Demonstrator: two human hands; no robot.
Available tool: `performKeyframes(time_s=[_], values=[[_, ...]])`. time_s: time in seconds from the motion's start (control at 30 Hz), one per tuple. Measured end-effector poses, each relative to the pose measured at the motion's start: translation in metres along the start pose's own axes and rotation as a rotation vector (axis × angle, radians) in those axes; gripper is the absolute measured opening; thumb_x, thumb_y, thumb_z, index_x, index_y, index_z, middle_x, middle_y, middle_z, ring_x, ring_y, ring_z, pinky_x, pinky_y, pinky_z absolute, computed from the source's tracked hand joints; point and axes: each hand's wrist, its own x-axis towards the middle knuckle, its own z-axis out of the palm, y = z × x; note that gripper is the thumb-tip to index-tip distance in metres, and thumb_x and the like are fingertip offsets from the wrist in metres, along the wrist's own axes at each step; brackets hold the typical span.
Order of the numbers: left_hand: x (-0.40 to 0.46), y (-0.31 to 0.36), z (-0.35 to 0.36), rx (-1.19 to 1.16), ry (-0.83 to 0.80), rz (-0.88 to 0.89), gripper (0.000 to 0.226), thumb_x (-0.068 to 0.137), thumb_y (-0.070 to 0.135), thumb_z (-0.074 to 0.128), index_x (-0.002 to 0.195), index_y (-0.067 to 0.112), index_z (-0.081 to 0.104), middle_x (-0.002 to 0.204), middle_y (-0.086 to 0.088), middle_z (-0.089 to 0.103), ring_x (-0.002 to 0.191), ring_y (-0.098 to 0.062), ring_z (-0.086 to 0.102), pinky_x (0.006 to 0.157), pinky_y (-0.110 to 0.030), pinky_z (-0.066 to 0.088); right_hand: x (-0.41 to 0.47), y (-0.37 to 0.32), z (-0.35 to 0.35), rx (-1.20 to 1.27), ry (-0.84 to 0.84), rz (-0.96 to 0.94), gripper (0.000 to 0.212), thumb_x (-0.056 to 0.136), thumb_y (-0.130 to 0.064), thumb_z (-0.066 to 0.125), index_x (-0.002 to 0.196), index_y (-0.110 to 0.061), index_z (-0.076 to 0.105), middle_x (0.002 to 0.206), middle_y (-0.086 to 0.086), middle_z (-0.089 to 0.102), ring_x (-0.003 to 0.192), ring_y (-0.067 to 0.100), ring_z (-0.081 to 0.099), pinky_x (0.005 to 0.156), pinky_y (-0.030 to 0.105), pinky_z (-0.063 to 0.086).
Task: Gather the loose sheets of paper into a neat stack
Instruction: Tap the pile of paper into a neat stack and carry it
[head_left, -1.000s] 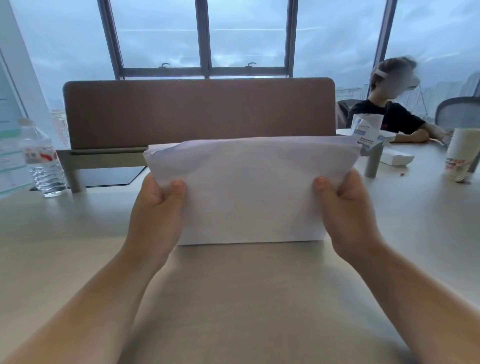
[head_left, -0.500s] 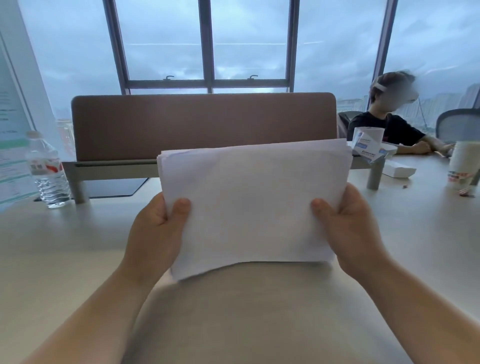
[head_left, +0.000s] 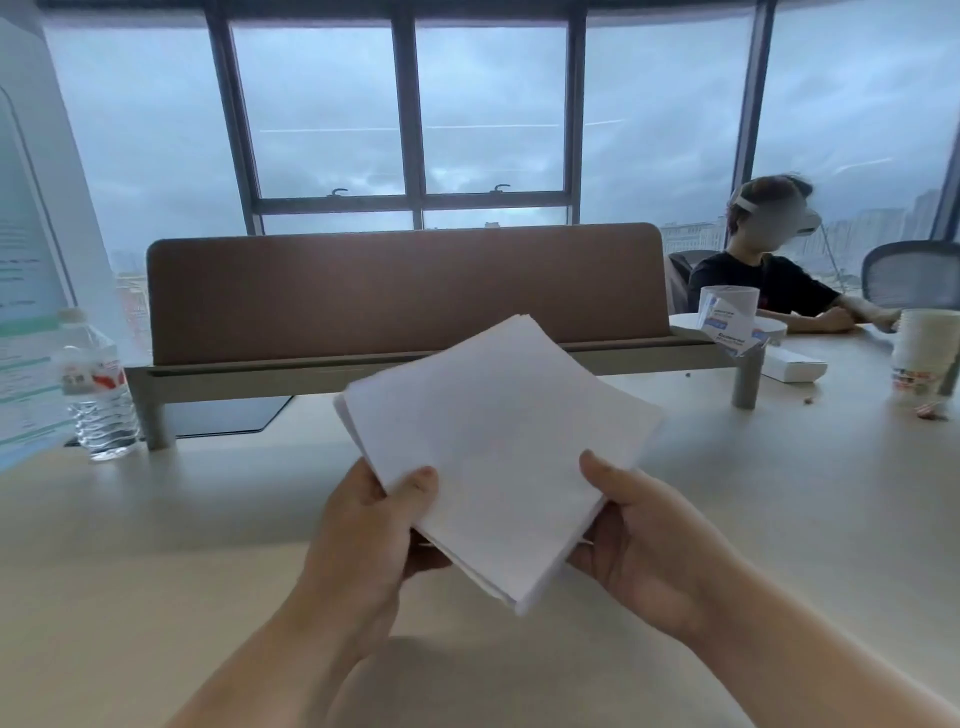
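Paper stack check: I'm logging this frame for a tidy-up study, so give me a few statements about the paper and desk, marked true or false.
1. Both hands hold the paper stack. True: the left hand and right hand grip its near edges.
2. The stack lies flat on the table. False: it is lifted and turned corner-down.
3. A water bottle stands at the left. True.
4. The paper cup stands beside the bottle. False: it is at the far right.
5. The stack's top sheet carries bold print. False: it looks blank.

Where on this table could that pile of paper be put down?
Bare tabletop lies below the stack of paper and both hands, left and right. Crowded: water bottle far left, cup and box far right.
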Motion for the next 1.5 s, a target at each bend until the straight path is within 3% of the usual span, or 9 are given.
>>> performKeyframes(time_s=[0.17,0.3,0.4,0.6,0.83,1.0,1.17,1.33,1.5], values=[[0.0,0.001,-0.018,-0.027,-0.436,-0.31,0.041,0.083,0.023,0.069,0.121,0.007,0.073,0.108,-0.017,0.076,0.094,-0.036,0.074,0.083,-0.05,0.057,0.004,-0.002,-0.007,-0.228,0.286,-0.067,0.039,0.095,0.015,0.049,0.123,-0.009,0.059,0.106,0.021,0.075,0.088,0.04,0.072,0.075,0.048,0.061],[0.016,0.016,-0.039,-0.288,-0.295,-0.381,0.064,0.079,0.054,0.056,0.111,0.004,0.08,0.095,-0.019,0.07,0.082,-0.036,0.068,0.086,-0.053,0.051,-0.001,-0.019,-0.012,-0.26,0.202,-0.076,0.04,0.094,0.014,0.049,0.117,-0.015,0.064,0.098,0.019,0.078,0.082,0.039,0.072,0.07,0.048,0.062],[0.015,0.02,-0.04,-0.129,-0.28,-0.399,0.065,0.091,0.054,0.055,0.118,-0.001,0.076,0.106,-0.021,0.07,0.083,-0.036,0.068,0.075,-0.042,0.052,-0.004,-0.022,-0.013,-0.316,0.116,-0.095,0.039,0.093,0.011,0.054,0.12,-0.014,0.065,0.102,0.02,0.078,0.083,0.039,0.074,0.07,0.048,0.063],[0.003,0.008,-0.02,0.405,-0.117,-0.123,0.019,0.108,0.028,0.055,0.115,0.021,0.07,0.102,-0.003,0.082,0.094,-0.03,0.079,0.094,-0.057,0.059,-0.011,-0.01,-0.002,-0.554,0.095,-0.299,0.031,0.097,0.002,0.058,0.114,-0.023,0.068,0.101,0.008,0.08,0.091,0.036,0.076,0.087,0.06,0.06],[-0.012,0.021,0.0,0.396,-0.026,0.322,0.025,0.109,0.022,0.048,0.11,0.044,0.061,0.103,0.021,0.076,0.094,-0.003,0.073,0.086,-0.036,0.058,-0.028,-0.023,0.016,-0.758,0.135,-0.839,0.017,0.102,-0.028,0.046,0.105,-0.04,0.057,0.103,-0.009,0.072,0.097,0.018,0.069,0.088,0.053,0.057],[-0.005,0.016,-0.002,0.294,-0.006,0.287,0.016,0.105,0.03,0.053,0.109,0.04,0.065,0.105,0.017,0.077,0.097,-0.005,0.073,0.091,-0.04,0.059,-0.026,-0.022,0.012,-0.795,0.127,-0.815,0.02,0.095,-0.042,0.044,0.112,-0.038,0.054,0.102,-0.021,0.065,0.099,0.009,0.063,0.091,0.052,0.055],[0.001,0.009,-0.007,0.241,0.06,0.221,0.018,0.106,0.034,0.051,0.109,0.03,0.068,0.104,0.01,0.078,0.098,-0.014,0.074,0.096,-0.047,0.059,-0.018,-0.011,0.009,-0.705,0.198,-0.761,0.012,0.094,-0.037,0.047,0.102,-0.043,0.055,0.106,-0.011,0.068,0.1,0.013,0.065,0.094,0.053,0.055],[-0.005,0.003,0.006,0.205,0.039,0.318,0.022,0.109,0.029,0.046,0.108,0.043,0.064,0.101,0.018,0.076,0.094,-0.006,0.072,0.09,-0.037,0.059,-0.021,-0.005,0.014,-0.764,0.278,-0.903,0.023,0.104,-0.024,0.044,0.086,-0.036,0.05,0.077,-0.026,0.057,0.072,0.0,0.052,0.068,0.029,0.044],[-0.001,0.018,0.002,0.087,0.052,0.364,0.016,0.109,0.031,0.048,0.108,0.037,0.063,0.09,0.023,0.074,0.081,0.004,0.069,0.073,-0.023,0.055,-0.023,-0.021,0.017,-0.572,0.242,-0.951,0.016,0.103,-0.023,0.047,0.103,-0.037,0.055,0.094,-0.023,0.063,0.086,-0.003,0.059,0.078,0.027,0.051]])
